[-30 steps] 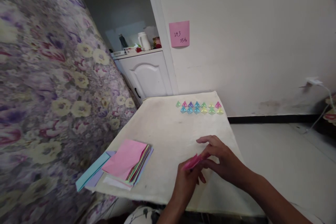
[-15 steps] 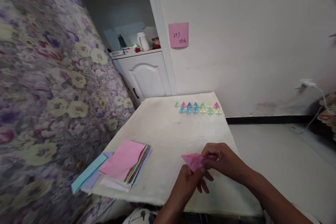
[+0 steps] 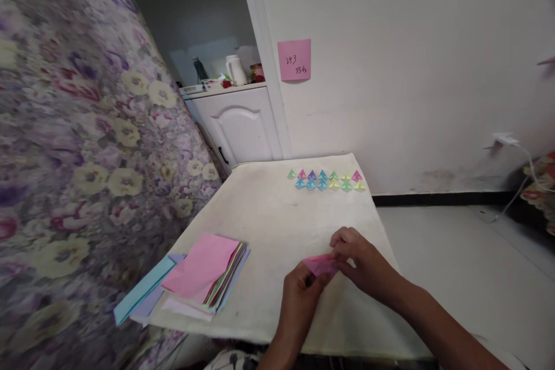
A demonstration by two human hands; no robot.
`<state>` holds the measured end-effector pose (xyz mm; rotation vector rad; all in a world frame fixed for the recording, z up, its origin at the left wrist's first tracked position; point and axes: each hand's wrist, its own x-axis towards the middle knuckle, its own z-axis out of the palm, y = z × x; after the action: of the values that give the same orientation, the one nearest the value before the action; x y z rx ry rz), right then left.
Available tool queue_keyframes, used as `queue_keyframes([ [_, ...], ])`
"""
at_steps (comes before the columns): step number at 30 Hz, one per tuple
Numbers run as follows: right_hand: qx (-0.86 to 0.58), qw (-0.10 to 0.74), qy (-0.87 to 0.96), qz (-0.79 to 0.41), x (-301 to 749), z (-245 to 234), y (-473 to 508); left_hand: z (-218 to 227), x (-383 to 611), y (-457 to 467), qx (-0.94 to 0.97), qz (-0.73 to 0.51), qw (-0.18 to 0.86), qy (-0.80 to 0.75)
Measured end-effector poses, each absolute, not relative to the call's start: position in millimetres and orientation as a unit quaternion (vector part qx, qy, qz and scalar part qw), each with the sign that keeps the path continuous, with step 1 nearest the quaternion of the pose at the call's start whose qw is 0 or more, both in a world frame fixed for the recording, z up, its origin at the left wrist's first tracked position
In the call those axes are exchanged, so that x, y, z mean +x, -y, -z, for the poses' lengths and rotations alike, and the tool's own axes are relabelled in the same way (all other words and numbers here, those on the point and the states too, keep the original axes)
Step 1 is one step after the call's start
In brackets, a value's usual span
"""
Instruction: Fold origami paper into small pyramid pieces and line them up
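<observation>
A small folded piece of pink paper is held between my two hands above the front right part of the table. My left hand grips its lower left side, thumb on top and fingers curled beneath. My right hand pinches the right end between thumb and fingers, covering that corner. Farther back, several folded paper pieces in blue, green, yellow, pink and purple stand in two rows. To the left lies a stack of coloured paper with a pink sheet on top.
The cream-covered table reaches the wall. Blue paper strips stick out past its left edge beside a floral curtain. A pink note with handwriting is on the wall. Behind stands a white cabinet.
My left hand has shifted left and curled its fingers under the pink paper. My right hand has moved slightly up, its grip now at the paper's right end.
</observation>
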<state>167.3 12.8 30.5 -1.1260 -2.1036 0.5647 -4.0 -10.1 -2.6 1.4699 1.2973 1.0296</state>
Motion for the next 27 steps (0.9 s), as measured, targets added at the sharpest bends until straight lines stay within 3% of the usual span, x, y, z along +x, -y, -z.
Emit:
queue_keyframes([
  [6, -0.465, 0.28, 0.833, -0.109, 164.1, -35.6, -9.7, -3.3, -5.1, 13.8, 0.604, -0.385, 0.482, -0.505],
  [13, -0.497, 0.207, 0.838, -0.093, 165.4, -26.3, -7.2, -22.3, -12.5, 15.8, 0.637, -0.339, 0.538, -0.435],
  [20, -0.498, 0.19, 0.839, -0.112, 162.5, -21.7, -5.0, -10.6, -16.6, 5.0, 0.496, -0.29, 0.672, -0.467],
  [27, -0.477, 0.175, 0.851, -0.13, 157.6, -20.0, -1.9, -18.1, -17.7, 11.4, 0.532, -0.329, 0.631, -0.46],
])
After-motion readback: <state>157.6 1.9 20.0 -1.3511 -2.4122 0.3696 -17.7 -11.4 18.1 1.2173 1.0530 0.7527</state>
